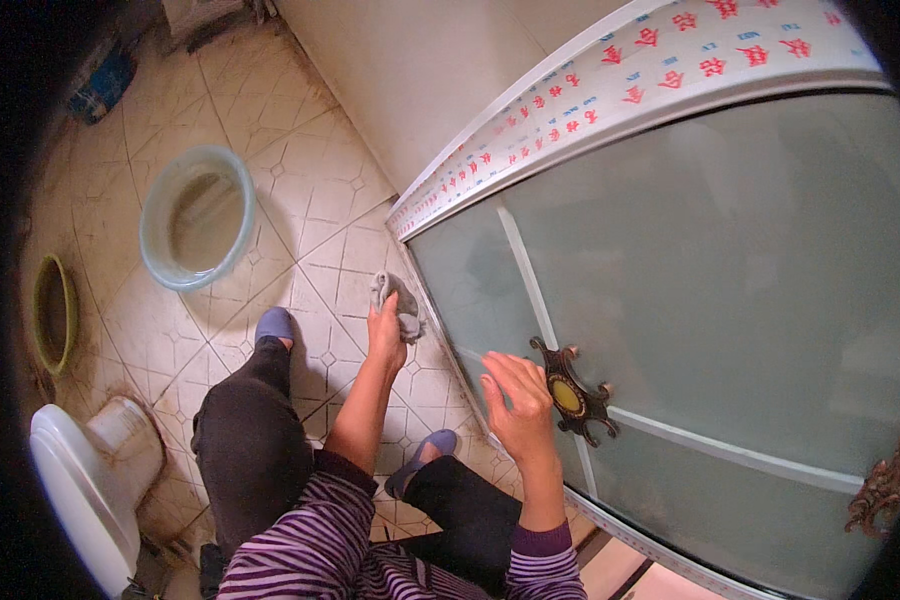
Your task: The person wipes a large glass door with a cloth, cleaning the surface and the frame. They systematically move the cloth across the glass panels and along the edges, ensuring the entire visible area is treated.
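My left hand (387, 335) is closed around a crumpled grey cloth (409, 325), held low beside the bottom edge of a frosted glass door (730, 260). Parts of the cloth stick out on both sides of my fingers. My right hand (520, 405) is raised by the door with its fingers stretched out and its thumb apart, holding nothing. Just to its right is an ornate dark bronze handle (570, 392) with a yellowish oval centre. Whether my fingertips touch the handle or the glass, I cannot tell.
A pale blue basin (150, 262) with cloudy water stands on the tiled floor (310, 215) at the far left. Further left are a greenish tub (40, 320) and a white toilet (65, 460). Printed film covers the door's white frame (570, 105). A second ornate handle (885, 485) sits at right.
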The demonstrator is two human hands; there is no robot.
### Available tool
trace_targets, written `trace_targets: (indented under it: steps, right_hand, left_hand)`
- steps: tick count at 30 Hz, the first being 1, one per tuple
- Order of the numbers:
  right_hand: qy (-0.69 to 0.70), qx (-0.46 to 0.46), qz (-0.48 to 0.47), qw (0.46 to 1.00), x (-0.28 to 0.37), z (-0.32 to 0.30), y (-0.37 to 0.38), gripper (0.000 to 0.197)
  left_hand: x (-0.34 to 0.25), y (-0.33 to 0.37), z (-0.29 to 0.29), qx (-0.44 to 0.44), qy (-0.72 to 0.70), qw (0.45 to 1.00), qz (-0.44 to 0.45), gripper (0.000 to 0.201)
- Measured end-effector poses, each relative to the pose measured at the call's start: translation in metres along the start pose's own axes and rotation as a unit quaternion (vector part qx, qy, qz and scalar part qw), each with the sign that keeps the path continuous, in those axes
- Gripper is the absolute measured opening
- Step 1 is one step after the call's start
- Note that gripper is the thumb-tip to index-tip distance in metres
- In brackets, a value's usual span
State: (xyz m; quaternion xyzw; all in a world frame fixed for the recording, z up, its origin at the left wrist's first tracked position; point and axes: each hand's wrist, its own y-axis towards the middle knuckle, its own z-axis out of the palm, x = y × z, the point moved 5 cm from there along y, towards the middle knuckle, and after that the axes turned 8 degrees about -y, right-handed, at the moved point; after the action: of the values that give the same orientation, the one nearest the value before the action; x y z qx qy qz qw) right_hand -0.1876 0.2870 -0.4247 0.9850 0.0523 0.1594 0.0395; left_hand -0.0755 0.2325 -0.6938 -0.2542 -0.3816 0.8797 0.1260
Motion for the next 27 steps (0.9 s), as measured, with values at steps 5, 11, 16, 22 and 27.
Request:
trace_targets:
  steps: [5, 11, 16, 22, 27]
  right_hand:
    - [-0.009, 0.015, 0.01, 1.0, -0.009, 0.003, -0.007, 0.02]
    - [0.012, 0.011, 0.033, 0.999, -0.023, 0.003, -0.014, 0.02]
    - [0.015, -0.033, 0.036, 0.999, -0.024, -0.008, -0.017, 0.019]
    - [0.002, -0.142, 0.012, 0.99, -0.015, -0.036, -0.02, 0.016]
    - [-0.033, -0.236, 0.011, 0.971, -0.014, -0.064, -0.037, 0.015]
  left_hand:
    - [0.058, 0.056, 0.019, 0.01, 0.084, 0.996, 0.014, 0.051]
    - [0.091, 0.077, 0.033, -0.028, 0.163, 0.982, 0.091, 0.079]
    - [0.078, -0.006, 0.071, 0.015, 0.27, 0.954, 0.131, 0.076]
    - [0.082, -0.132, 0.107, 0.194, 0.286, 0.907, 0.242, 0.065]
    - [0.074, -0.215, 0.138, 0.311, 0.418, 0.731, 0.441, 0.065]
